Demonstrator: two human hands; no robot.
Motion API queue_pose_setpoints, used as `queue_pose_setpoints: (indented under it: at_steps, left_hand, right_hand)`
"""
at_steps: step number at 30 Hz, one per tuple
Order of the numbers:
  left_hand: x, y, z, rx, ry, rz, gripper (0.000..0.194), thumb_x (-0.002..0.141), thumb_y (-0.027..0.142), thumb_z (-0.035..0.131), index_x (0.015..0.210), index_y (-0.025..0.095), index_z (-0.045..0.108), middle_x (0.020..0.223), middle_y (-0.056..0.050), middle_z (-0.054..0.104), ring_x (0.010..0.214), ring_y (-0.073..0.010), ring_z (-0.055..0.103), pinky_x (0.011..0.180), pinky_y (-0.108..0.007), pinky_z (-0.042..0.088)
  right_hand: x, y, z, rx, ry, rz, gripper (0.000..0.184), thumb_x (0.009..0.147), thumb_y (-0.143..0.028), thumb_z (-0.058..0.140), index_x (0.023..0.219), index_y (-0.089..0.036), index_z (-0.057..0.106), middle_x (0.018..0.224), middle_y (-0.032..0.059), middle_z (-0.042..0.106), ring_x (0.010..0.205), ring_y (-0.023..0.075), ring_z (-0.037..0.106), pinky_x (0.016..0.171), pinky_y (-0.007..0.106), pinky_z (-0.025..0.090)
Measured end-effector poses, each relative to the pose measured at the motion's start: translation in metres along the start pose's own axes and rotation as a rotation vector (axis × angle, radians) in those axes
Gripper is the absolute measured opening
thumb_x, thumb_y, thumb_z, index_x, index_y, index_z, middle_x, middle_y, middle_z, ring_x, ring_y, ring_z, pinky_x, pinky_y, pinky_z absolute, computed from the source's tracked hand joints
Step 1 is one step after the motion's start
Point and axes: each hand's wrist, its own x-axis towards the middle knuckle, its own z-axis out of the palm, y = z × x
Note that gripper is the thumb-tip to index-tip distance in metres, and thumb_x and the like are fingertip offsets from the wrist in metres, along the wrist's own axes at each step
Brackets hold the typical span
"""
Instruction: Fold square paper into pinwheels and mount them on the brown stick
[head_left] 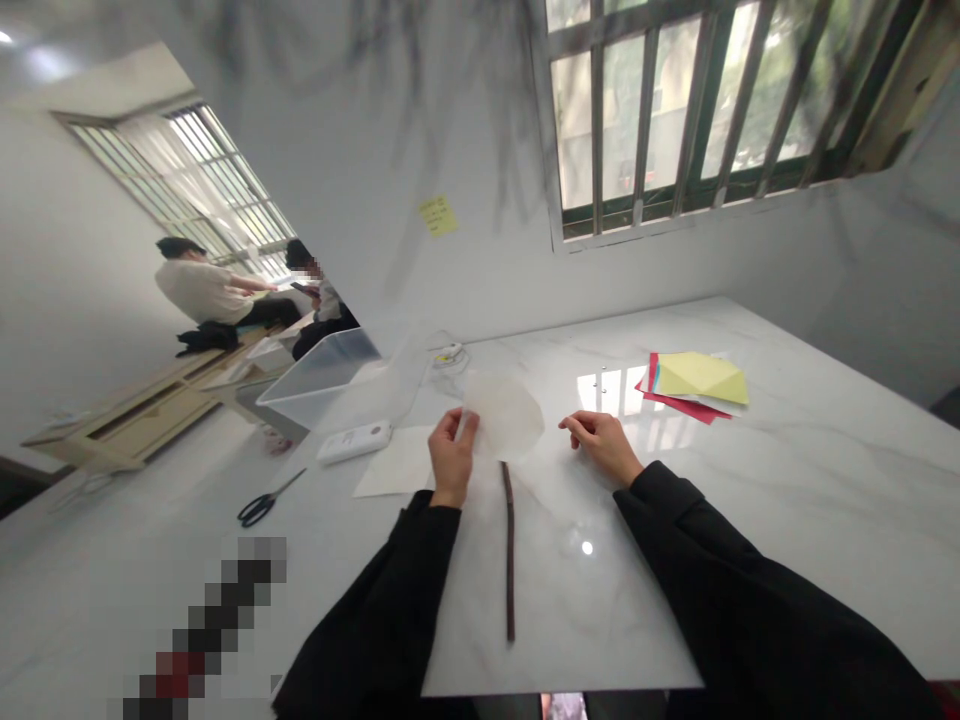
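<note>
My left hand [452,455] is closed in a pinch on the left edge of a round, translucent white paper piece [508,415], which it lifts off the white marble table [787,470]. A thin dark stick [509,560] lies on the table, running from under the paper piece toward me. My right hand [601,443] rests on the table just right of the paper piece, fingers curled loosely, with nothing visible in them. Both arms wear black sleeves.
A stack of yellow, red and white paper sheets [694,385] lies at right. Left of my hands are a white sheet [394,465], a white remote-like box [354,442], black scissors [266,500] and a clear plastic bin [319,375]. Two people [247,295] sit far left.
</note>
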Motion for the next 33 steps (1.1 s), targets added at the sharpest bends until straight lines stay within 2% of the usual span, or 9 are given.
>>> queue_pose_setpoints:
  at_steps: [2, 4, 8, 10, 13, 16, 22, 27, 33]
  left_hand:
    - [-0.005, -0.024, 0.013, 0.090, 0.033, 0.025, 0.038, 0.079, 0.052, 0.077, 0.093, 0.017, 0.072, 0.095, -0.009, 0.077, 0.091, -0.0227, 0.071, 0.084, -0.032, 0.056]
    - [-0.010, -0.036, 0.017, 0.074, -0.028, 0.010, 0.037, 0.080, 0.050, 0.077, 0.098, 0.017, 0.073, 0.102, -0.010, 0.078, 0.096, -0.0236, 0.072, 0.085, -0.032, 0.056]
    - [-0.010, -0.038, 0.013, -0.036, -0.156, -0.077, 0.041, 0.077, 0.049, 0.082, 0.100, 0.017, 0.074, 0.106, -0.010, 0.079, 0.094, -0.0226, 0.073, 0.081, -0.030, 0.056]
    - [-0.007, -0.038, 0.012, -0.103, -0.149, -0.117, 0.046, 0.075, 0.052, 0.083, 0.103, 0.016, 0.073, 0.107, -0.010, 0.079, 0.089, -0.0212, 0.073, 0.078, -0.029, 0.056]
    - [-0.006, -0.039, 0.014, -0.157, -0.150, -0.149, 0.052, 0.073, 0.053, 0.085, 0.107, 0.016, 0.072, 0.108, -0.010, 0.078, 0.086, -0.0204, 0.073, 0.076, -0.029, 0.056]
    - [-0.007, -0.035, 0.016, -0.182, -0.165, -0.169, 0.057, 0.072, 0.051, 0.087, 0.114, 0.017, 0.070, 0.105, -0.009, 0.078, 0.085, -0.0198, 0.072, 0.073, -0.027, 0.055]
    - [-0.003, -0.024, 0.008, -0.562, -0.225, -0.414, 0.057, 0.090, 0.066, 0.066, 0.125, 0.020, 0.069, 0.110, -0.010, 0.073, 0.077, -0.0141, 0.068, 0.068, -0.026, 0.057]
    - [-0.009, -0.022, 0.011, -0.570, -0.352, -0.429, 0.047, 0.092, 0.049, 0.073, 0.131, 0.024, 0.067, 0.126, -0.010, 0.069, 0.085, -0.0146, 0.069, 0.074, -0.028, 0.059]
    - [-0.016, -0.025, 0.017, -0.548, -0.403, -0.408, 0.056, 0.081, 0.029, 0.086, 0.133, 0.025, 0.064, 0.114, -0.004, 0.069, 0.078, -0.0084, 0.064, 0.067, -0.019, 0.052]
  right_hand:
    - [0.001, 0.002, -0.001, 0.033, 0.020, -0.003, 0.039, 0.095, -0.052, 0.059, 0.097, -0.019, 0.080, 0.066, 0.0022, 0.070, 0.058, 0.0155, 0.058, 0.060, 0.028, 0.044]
    - [0.002, 0.001, -0.001, 0.061, 0.043, -0.008, 0.043, 0.096, -0.054, 0.058, 0.108, -0.019, 0.078, 0.079, 0.0050, 0.075, 0.071, 0.0179, 0.065, 0.068, 0.029, 0.051]
    - [0.002, -0.004, 0.002, 0.087, 0.074, -0.023, 0.065, 0.085, -0.059, 0.071, 0.138, -0.021, 0.063, 0.116, 0.0118, 0.075, 0.091, 0.0217, 0.071, 0.076, 0.033, 0.058]
    - [0.003, -0.005, 0.004, 0.091, 0.110, -0.016, 0.068, 0.079, -0.058, 0.077, 0.135, -0.021, 0.063, 0.123, 0.0132, 0.072, 0.090, 0.0222, 0.072, 0.073, 0.033, 0.059]
    - [0.010, -0.003, 0.006, 0.012, 0.087, -0.012, 0.033, 0.083, -0.053, 0.070, 0.086, -0.020, 0.070, 0.091, 0.0077, 0.075, 0.079, 0.0213, 0.071, 0.074, 0.033, 0.057]
    - [0.021, 0.003, 0.007, -0.069, 0.043, -0.041, 0.036, 0.086, -0.047, 0.064, 0.062, -0.021, 0.059, 0.064, 0.0024, 0.065, 0.068, 0.0193, 0.065, 0.074, 0.032, 0.052]
    - [0.025, 0.011, 0.004, 0.065, 0.103, -0.038, 0.040, 0.092, -0.053, 0.062, 0.067, -0.023, 0.054, 0.064, 0.0013, 0.064, 0.064, 0.0176, 0.062, 0.066, 0.030, 0.048]
    - [0.018, 0.007, 0.001, 0.112, 0.168, -0.030, 0.046, 0.091, -0.063, 0.064, 0.071, -0.023, 0.052, 0.065, 0.0016, 0.063, 0.061, 0.0170, 0.062, 0.063, 0.029, 0.050]
    - [0.010, -0.002, 0.003, 0.218, 0.117, -0.037, 0.054, 0.085, -0.073, 0.069, 0.072, -0.022, 0.054, 0.065, 0.0010, 0.062, 0.065, 0.0171, 0.065, 0.066, 0.030, 0.055]
